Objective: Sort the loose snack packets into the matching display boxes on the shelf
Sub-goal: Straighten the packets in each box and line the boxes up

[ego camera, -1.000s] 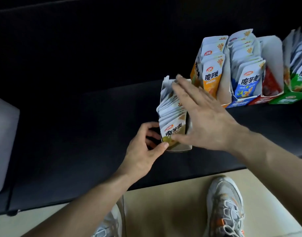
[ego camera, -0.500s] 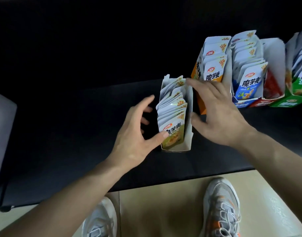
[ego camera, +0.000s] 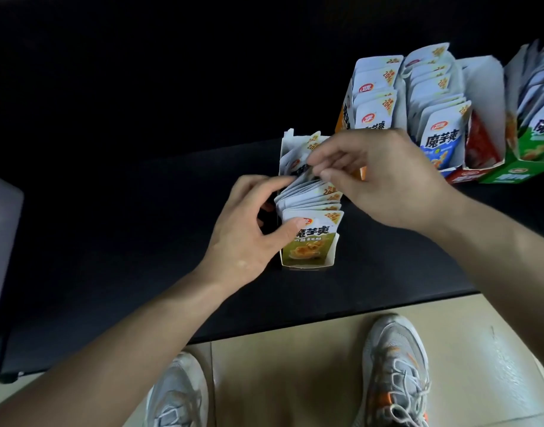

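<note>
My left hand [ego camera: 246,229] grips the olive display box [ego camera: 307,264] near the shelf's [ego camera: 388,272] front edge; my right hand [ego camera: 384,183] pinches a packet [ego camera: 298,171] inside. Sorting looks nearly finished

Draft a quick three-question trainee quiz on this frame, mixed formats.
1. True or false: the right hand pinches a packet in the nearest box.
2. The left hand has its thumb on: A) the front packet of that box; B) a red box; C) a shoe.
3. Fill in: the far-right box in the back row is ___.
Key: 1 true; 2 A; 3 green.
</note>
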Tool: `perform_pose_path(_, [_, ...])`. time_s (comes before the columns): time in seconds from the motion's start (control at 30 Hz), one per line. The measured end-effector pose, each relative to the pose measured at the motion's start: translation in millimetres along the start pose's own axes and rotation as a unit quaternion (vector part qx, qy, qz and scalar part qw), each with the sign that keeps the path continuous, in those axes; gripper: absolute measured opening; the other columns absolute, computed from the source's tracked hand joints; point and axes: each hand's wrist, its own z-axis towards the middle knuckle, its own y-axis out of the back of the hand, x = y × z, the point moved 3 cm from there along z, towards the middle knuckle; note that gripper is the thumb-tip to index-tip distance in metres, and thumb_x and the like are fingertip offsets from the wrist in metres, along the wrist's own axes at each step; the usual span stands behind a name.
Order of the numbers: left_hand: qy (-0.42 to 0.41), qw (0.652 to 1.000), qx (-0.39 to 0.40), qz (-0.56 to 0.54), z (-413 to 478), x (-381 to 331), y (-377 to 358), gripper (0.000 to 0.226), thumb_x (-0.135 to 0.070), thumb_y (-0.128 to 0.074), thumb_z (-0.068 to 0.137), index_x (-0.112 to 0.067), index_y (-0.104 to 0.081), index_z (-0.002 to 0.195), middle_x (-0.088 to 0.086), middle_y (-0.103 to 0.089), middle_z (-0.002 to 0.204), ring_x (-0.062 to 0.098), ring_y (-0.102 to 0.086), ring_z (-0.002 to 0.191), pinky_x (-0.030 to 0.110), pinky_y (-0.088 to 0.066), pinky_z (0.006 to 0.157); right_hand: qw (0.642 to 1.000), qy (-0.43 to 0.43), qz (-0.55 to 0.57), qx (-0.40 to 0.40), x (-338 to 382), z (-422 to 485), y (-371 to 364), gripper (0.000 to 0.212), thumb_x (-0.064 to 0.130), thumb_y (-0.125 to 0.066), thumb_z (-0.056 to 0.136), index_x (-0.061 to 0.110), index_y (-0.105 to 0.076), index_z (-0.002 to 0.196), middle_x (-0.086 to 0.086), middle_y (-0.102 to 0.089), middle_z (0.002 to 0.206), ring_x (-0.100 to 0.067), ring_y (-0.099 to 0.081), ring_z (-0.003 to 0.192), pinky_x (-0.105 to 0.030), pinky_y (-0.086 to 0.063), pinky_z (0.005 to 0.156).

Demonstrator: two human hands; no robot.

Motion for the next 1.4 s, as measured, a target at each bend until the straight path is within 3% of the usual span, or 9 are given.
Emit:
perform_pose_path(0.1, [0.01, 1.0, 0.003, -0.004, 4, -1, -2, 0.058, -0.035, -0.078, 0.085, -0.037, -0.054, 0.138, -0.016, -0.045, 0.126, 0.003, -0.054, 0.108, 0.009, -0.045, 0.081, 1.0, 0.012, -0.023, 0.015, 5, -3, 5, 0.04, 0.028, -0.067, 0.09, 0.024, -0.06, 0.129, 0.008, -0.061, 0.122, -0.002, -0.057, 0.113, -0.023, -0.047, 0.098])
perform_pose_path(0.27, [0.018, 0.999, 0.003, -0.027, 6, 0, -3, 0.059, -0.034, -0.078, 0.085, -0.038, -0.053, 0.138, -0.017, -0.046, 0.125, 0.004, -0.055, 0.109, 0.018, -0.048, 0.087, 0.928, -0.004, -0.33, 0.172, 7, -5, -18, 0.135, 0.084, -0.064, 0.057, 0.025, 0.004, 0.158, 0.005, 0.004, 0.164, -0.014, 0.003, 0.151, -0.034, 0.011, 0.12])
perform_pose_path(0.43, [0.069, 0.993, -0.009, -0.098, -2, 5, 5, 0.062, -0.027, -0.086, 0.076, -0.041, -0.048, 0.123, -0.018, -0.057, 0.126, 0.005, -0.065, 0.103, 0.026, -0.058, 0.082, 0.9, 0.051, -0.423, 0.087, 4, -4, -30, 0.111, 0.064, -0.078, 0.058, 0.012, -0.036, 0.147, -0.01, -0.046, 0.129, -0.031, -0.041, 0.118, -0.046, -0.034, 0.107])
perform_pose_path(0.57, [0.143, 0.984, 0.053, -0.086, -8, 18, 0, 0.064, -0.034, -0.086, 0.074, -0.042, -0.043, 0.121, -0.025, -0.056, 0.124, 0.004, -0.068, 0.099, 0.031, -0.058, 0.086, 0.896, 0.058, -0.426, 0.109, 7, -1, -32, 0.076, 0.062, -0.076, 0.058, 0.019, -0.055, 0.117, -0.004, -0.053, 0.11, -0.027, -0.053, 0.102, -0.044, -0.042, 0.093])
perform_pose_path(0.8, [0.206, 0.968, 0.142, -0.016, -11, 27, -19, 0.082, -0.037, -0.074, 0.086, -0.052, -0.022, 0.148, -0.019, -0.056, 0.131, 0.015, -0.064, 0.108, 0.038, -0.054, 0.098, 0.885, 0.041, -0.452, 0.107, 10, 4, -45, 0.068, 0.054, -0.077, 0.058, 0.022, -0.053, 0.114, -0.001, -0.067, 0.091, -0.03, -0.068, 0.077, -0.041, -0.046, 0.083])
perform_pose_path(0.9, [0.207, 0.967, 0.15, -0.003, -13, 26, -20, 0.082, -0.032, -0.07, 0.088, -0.054, -0.018, 0.148, -0.021, -0.057, 0.122, 0.006, -0.058, 0.108, 0.024, -0.046, 0.092, 0.888, 0.042, -0.452, 0.065, 8, 2, -47, 0.059, 0.045, -0.077, 0.056, 0.02, -0.055, 0.105, -0.002, -0.065, 0.082, -0.032, -0.066, 0.071, -0.042, -0.045, 0.079])
perform_pose_path(1.03, [0.213, 0.964, 0.158, -0.012, -20, 26, -23, 0.079, -0.023, -0.066, 0.09, -0.051, -0.023, 0.148, -0.024, -0.061, 0.106, -0.001, -0.059, 0.094, 0.013, -0.042, 0.072, 0.89, 0.026, -0.455, -0.011, 12, -1, -51, 0.055, 0.038, -0.077, 0.063, 0.017, -0.057, 0.11, -0.005, -0.064, 0.088, -0.033, -0.064, 0.076, -0.044, -0.042, 0.079])
perform_pose_path(1.17, [0.2, 0.965, 0.167, -0.021, -21, 19, -25, 0.082, -0.027, -0.067, 0.091, -0.055, -0.017, 0.149, -0.026, -0.052, 0.12, -0.002, -0.049, 0.106, 0.009, -0.036, 0.077, 0.887, -0.018, -0.461, 0.005, 5, 2, -46, 0.073, 0.045, -0.08, 0.061, 0.018, -0.054, 0.123, -0.009, -0.062, 0.109, -0.035, -0.059, 0.1, -0.049, -0.042, 0.09])
perform_pose_path(1.4, [0.192, 0.973, 0.126, -0.017, -16, 17, -19, 0.083, -0.037, -0.075, 0.085, -0.053, -0.025, 0.149, -0.023, -0.052, 0.134, 0.01, -0.057, 0.119, 0.038, -0.051, 0.103, 0.891, 0.048, -0.451, 0.014, 9, 2, -48, 0.091, 0.053, -0.066, 0.077, 0.011, -0.034, 0.15, -0.012, -0.053, 0.133, -0.037, -0.051, 0.118, -0.054, -0.032, 0.108])
